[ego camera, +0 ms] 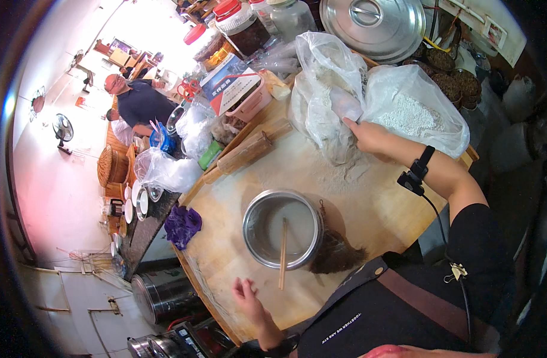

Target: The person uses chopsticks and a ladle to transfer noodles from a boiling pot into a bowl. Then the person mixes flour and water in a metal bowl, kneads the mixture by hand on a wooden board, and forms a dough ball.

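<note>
A steel pot holding cloudy, pale liquid stands on the floury wooden board. Two wooden chopsticks lean out over its rim. My right hand is at the clear plastic bag of pale flour, index finger stretched against the plastic; its other fingers are largely hidden. Close by lies a second plastic bag with white, lumpy powder. Below the pot, my left hand hovers over the board with loosely bent fingers and nothing in them. A dark-bristled brush lies against the pot's side.
A wooden rolling pin lies along the board's far edge. A purple cloth sits at the left corner. Beyond are a pink box, lidded jars and a large steel lid. Another person stands farther off.
</note>
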A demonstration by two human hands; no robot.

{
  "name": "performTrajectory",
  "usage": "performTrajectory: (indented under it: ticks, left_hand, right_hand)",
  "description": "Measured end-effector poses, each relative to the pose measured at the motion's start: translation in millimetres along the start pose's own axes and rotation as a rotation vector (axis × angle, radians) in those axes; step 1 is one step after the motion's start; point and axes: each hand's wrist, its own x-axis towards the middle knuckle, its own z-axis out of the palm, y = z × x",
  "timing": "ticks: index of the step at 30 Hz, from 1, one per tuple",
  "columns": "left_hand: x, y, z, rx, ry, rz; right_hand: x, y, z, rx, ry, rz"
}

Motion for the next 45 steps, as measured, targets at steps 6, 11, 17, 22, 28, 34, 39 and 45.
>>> performTrajectory:
  ticks: [6, 11, 17, 22, 28, 34, 39, 45]
  left_hand:
    - [44.8, 113.8, 133.2, 0.041, -0.565, 0.384]
    - [87.6, 130.0, 343.8, 0.648, -0.692, 0.734]
    - [116.1, 126.8, 484.2, 0.858, -0.331, 0.722]
    - [130.8, 136.3, 508.1, 0.448, -0.389, 0.763]
    - [114.8, 179.7, 475.1, 0.177, -0.459, 1.072]
    - [66.3, 186.1, 439.5, -0.058, -0.706, 0.941]
    - [36.9, 161.3, 400.9, -0.029, -0.703, 1.019]
    - [45.6, 156.0, 379.3, 0.128, -0.555, 1.414]
  right_hand:
    - [18.3, 22.8, -32.8, 0.327, -0.099, 0.167]
    - [0.7, 29.2, -44.5, -0.022, -0.052, 0.138]
    - [-14.9, 18.6, -52.4, 0.133, -0.15, 0.126]
    - [-17.8, 6.1, -29.1, 0.451, -0.174, 0.1]
    - [-25.2, -2.8, 27.9, 0.685, -0.024, 0.182]
    - [-28.2, -4.8, 57.6, 0.776, 0.106, 0.176]
    - [-15.9, -9.5, 77.0, 0.942, 0.236, 0.164]
    - [5.5, -9.6, 93.9, 0.953, 0.375, 0.074]
